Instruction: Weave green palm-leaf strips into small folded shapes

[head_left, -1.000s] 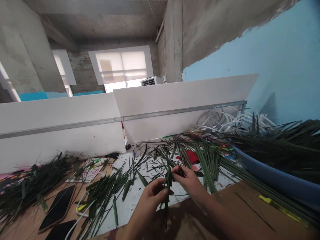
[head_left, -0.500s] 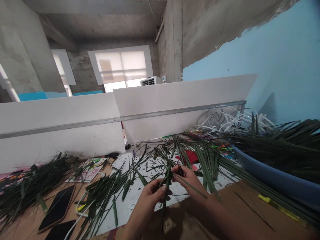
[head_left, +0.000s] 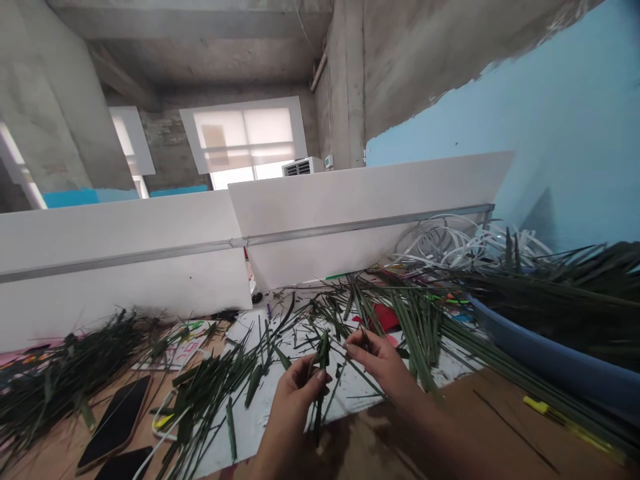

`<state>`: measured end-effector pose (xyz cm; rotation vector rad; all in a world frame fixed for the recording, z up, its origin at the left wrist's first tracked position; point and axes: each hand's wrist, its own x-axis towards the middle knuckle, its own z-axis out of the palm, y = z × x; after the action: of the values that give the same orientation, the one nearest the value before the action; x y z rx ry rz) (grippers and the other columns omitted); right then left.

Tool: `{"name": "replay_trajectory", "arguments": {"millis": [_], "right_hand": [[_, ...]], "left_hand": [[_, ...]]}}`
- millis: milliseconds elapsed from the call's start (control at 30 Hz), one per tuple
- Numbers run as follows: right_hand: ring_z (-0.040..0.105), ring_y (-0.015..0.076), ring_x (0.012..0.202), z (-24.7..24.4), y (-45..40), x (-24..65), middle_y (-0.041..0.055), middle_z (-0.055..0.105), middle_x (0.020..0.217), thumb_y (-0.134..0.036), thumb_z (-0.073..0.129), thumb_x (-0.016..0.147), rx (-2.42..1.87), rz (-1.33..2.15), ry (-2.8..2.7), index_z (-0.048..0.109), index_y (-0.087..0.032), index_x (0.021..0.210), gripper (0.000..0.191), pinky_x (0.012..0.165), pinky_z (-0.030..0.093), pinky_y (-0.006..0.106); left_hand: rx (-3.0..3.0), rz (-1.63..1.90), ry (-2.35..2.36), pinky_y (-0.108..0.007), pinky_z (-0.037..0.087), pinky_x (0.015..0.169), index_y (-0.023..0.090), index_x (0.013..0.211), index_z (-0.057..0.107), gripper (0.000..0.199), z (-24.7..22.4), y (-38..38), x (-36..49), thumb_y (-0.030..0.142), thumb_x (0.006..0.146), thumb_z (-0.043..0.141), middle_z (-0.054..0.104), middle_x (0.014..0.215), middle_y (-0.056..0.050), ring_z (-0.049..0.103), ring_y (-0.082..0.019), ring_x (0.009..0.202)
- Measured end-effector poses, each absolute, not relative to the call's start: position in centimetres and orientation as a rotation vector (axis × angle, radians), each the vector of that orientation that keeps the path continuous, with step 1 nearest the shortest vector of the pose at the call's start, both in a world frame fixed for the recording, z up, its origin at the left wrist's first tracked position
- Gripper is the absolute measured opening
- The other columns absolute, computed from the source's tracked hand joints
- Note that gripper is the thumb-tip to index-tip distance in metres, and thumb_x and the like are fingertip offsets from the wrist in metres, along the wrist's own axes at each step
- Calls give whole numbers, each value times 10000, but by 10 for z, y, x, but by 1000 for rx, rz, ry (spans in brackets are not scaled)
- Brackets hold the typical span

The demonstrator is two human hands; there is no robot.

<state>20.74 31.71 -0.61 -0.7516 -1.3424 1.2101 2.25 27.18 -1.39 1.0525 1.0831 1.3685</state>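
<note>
Leaf bundle (head_left: pixel 323 353), dark green and folded, is in the left hand (head_left: pixel 296 395), pinched between thumb and curled fingers around its middle. The knotted-looking upper end rises clear of that grip, leaning away from the person, while narrow tails run down below the fingers toward the brown board (head_left: pixel 450 417). Its long axis therefore runs roughly away from the person, across the line between the two hands rather than along it.

The right hand (head_left: pixel 384 365) is beside it, to the right, with a small gap between its fingertips and the bundle. Those fingertips turn inward, nearly level with the upper end, so that end is the part nearest to them; the tails lie lower and farther off. The left hand is the nearer one, since it touches the bundle. The right hand's thumb and fingers are drawn close together near something thin and dark; whether they grip it, or the slim strip just below, cannot be told.

Beyond the hands, loose cut pieces lie on the white sheet (head_left: pixel 255 415), and long leaves (head_left: pixel 423 327) spread to the right, short of the blue tub (head_left: pixel 545 353).
</note>
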Motion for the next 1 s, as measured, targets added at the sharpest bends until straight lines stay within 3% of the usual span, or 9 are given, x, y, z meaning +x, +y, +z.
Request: {"name": "replay_trajectory", "arguments": {"millis": [367,533,800,1000], "right_hand": [[545,196,688,-13,315,201,4,628,690,-391,810,687,-744,1263,-1390,682,-177,765,261,675,408,310],[539,197,690,-14,313,199,5,625,684,-389,789,714,-748,1254,-1403,675,-178,752,243,672,399,307],[443,164,631,-17,313,200,-22,561,654,-381,759,731,-817,1146,-1473,693,-182,758,212,613,315,287],[476,178,695,-18,311,196,3,639,754,-391,758,763,-743,1165,-1497,708,-177,805,223,670,352,292]], "left_hand": [[1085,1362,1012,-275,470,678,186,922,753,584,-14,270,29,547,496,927,688,774,-38,610,-190,763],[1131,1335,1072,-301,477,697,171,936,757,584,-5,266,29,647,606,831,677,788,-53,610,-208,778],[1117,1319,1112,-297,450,665,154,920,766,679,-8,269,26,743,583,779,679,733,-48,576,-190,701],[1130,1346,1038,-318,496,799,185,1034,783,517,-5,264,26,567,688,817,758,882,-82,650,-225,842]]}}
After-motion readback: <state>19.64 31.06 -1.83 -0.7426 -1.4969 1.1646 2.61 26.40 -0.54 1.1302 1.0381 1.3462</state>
